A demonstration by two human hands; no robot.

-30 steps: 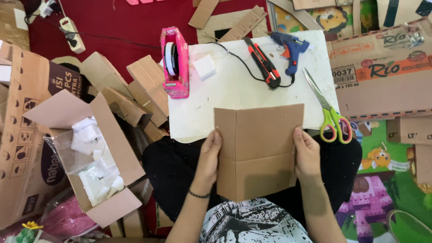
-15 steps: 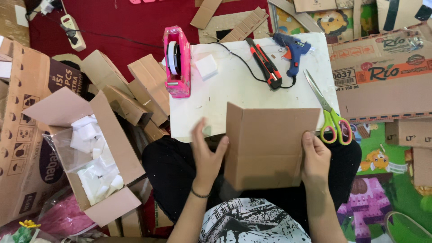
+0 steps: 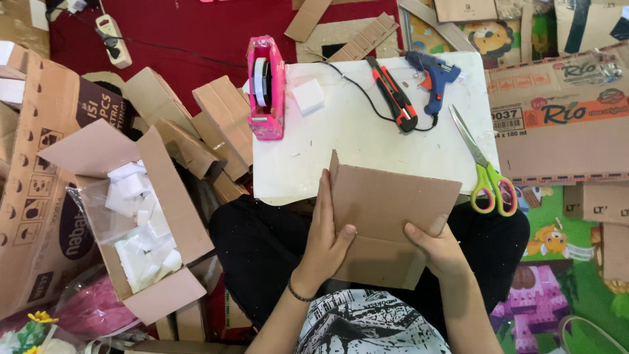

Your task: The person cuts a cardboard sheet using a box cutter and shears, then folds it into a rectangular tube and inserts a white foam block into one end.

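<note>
Both my hands grasp the creased cardboard sheet (image 3: 386, 219): left hand (image 3: 325, 239) on its left edge, right hand (image 3: 438, 248) underneath; scissors (image 3: 485, 169) lie just beyond my right.

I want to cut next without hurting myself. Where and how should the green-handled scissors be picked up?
Probably by the green loops of the scissors, coming from the near side at the right edge of the white board. The loops point toward the person, the closed blades away. The right hand is nearest, though it holds the cardboard piece.
</note>
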